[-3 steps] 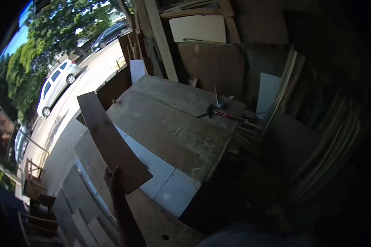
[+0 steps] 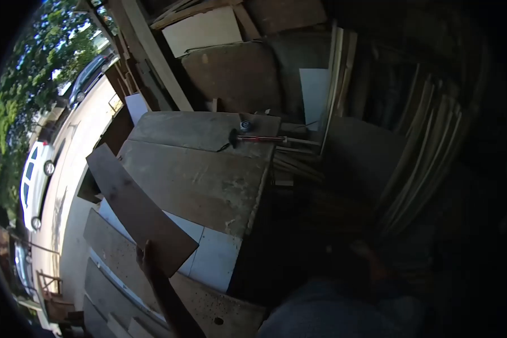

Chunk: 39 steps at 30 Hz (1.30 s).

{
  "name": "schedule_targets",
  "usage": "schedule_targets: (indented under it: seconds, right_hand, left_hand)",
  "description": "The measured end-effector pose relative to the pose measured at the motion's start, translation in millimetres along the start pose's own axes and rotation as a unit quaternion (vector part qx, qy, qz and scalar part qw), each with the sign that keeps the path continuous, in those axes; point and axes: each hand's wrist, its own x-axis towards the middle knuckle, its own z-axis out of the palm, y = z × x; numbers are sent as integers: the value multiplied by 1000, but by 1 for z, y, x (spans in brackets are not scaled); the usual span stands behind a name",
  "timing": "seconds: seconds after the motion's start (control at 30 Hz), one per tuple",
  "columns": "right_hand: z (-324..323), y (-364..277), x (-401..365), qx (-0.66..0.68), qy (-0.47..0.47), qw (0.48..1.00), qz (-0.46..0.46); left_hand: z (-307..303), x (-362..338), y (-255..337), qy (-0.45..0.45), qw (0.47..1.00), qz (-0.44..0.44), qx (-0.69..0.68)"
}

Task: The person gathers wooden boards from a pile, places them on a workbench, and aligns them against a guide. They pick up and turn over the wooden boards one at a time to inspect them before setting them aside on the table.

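Observation:
My left hand (image 2: 147, 261) is closed around the near end of a long, flat brown wooden board (image 2: 138, 203). The thumb lies over its upper face. That board slants away from me, held above a worktable (image 2: 191, 174) topped with worn panels and a white strip. Down in the deep shadow at the lower right, my right hand (image 2: 366, 249) shows only dimly. Its fingers are too dark to make out, and so is anything it may touch.
A red tool with a black end (image 2: 259, 138) lies on the table's far right, beside a small blue-and-white item (image 2: 245, 125). Boards and strips (image 2: 422, 163) lean at the right. More panels (image 2: 231, 76) stand behind. A white car (image 2: 34, 183) is on the road outside.
My view has swung right and tilted, so the table and the surroundings sit farther left. My left hand still grips the board.

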Motion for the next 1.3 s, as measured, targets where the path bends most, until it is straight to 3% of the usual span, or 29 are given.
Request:
schedule_targets:
  seconds: [0.03,0.07,0.1,0.13,0.23,0.27,0.3,0.37,0.4,0.47,0.5,0.53,0.6,0.63,0.67,0.7,0.77,0.87,0.97,1.03,1.07,1.13,1.2,1.27,1.3]
  right_hand:
    - [10,-5,10,-29,11,998,-47]
    - [-19,-7,35,22,56,995,-77]
    - [-73,30,67,-93,98,972,-194]
    - [-93,62,81,-88,118,976,-162]
    - [-99,65,-6,-32,148,986,-68]
    - [-102,69,-39,53,143,988,-33]
    - [-100,75,-66,139,137,981,0]
    - [-89,104,-114,119,185,975,7]
    - [-97,143,-95,119,198,973,3]
    - [-22,329,-121,-151,185,947,-216]
    - [-50,356,-91,-289,168,887,-318]
    - [-81,314,-94,-301,176,878,-328]
    - [-65,236,-132,-278,140,940,-138]
    - [-111,253,-173,-256,122,958,-38]
    - [-124,207,-187,-227,103,966,62]
    - [-138,183,-192,-225,114,966,54]
    - [-173,146,-198,-16,196,977,84]
    - [-203,88,-193,68,158,983,69]
    - [-216,65,-167,35,149,988,14]
    - [-224,60,-151,35,148,988,-5]
    - [-229,61,-144,37,141,989,-18]
    - [-248,73,-128,21,122,992,-16]
    - [-272,96,-101,-32,109,993,-19]
    - [-304,152,-61,-57,106,991,-58]
    - [-325,174,-45,-43,96,990,-89]
  left_hand:
    - [24,-4,13,14,1000,-2,-13]
    - [62,-12,-4,-24,999,-13,-20]
    - [107,-30,-31,-24,997,-45,-58]
    - [139,-47,-47,-20,994,-72,-82]
    - [186,-96,-75,-74,985,-142,-66]
    - [195,-113,-88,-87,980,-163,-66]
    - [205,-129,-99,-78,981,-169,-47]
    - [210,-155,-125,-100,982,-147,-70]
    - [211,-164,-128,-108,980,-146,-81]
    - [213,-183,-133,-111,973,-176,-102]
    - [208,-181,-147,-117,964,-208,-118]
    - [201,-178,-162,-112,963,-202,-136]
    - [190,-168,-190,-166,965,-190,-68]
    - [189,-167,-202,-170,965,-182,-79]
    - [190,-164,-213,-163,961,-222,-8]
    - [195,-160,-218,-154,951,-260,64]
    - [206,-179,-209,-158,954,-255,7]
    - [207,-200,-217,-149,957,-247,-44]
    - [208,-205,-238,-134,960,-245,-5]
    - [198,-203,-262,-125,952,-271,-63]
    - [202,-204,-271,-116,940,-301,-112]
    - [210,-232,-251,-78,934,-339,-83]
    - [206,-238,-273,-33,950,-311,10]
    - [227,-274,-220,4,982,-167,84]
    - [230,-266,-237,35,978,-176,102]
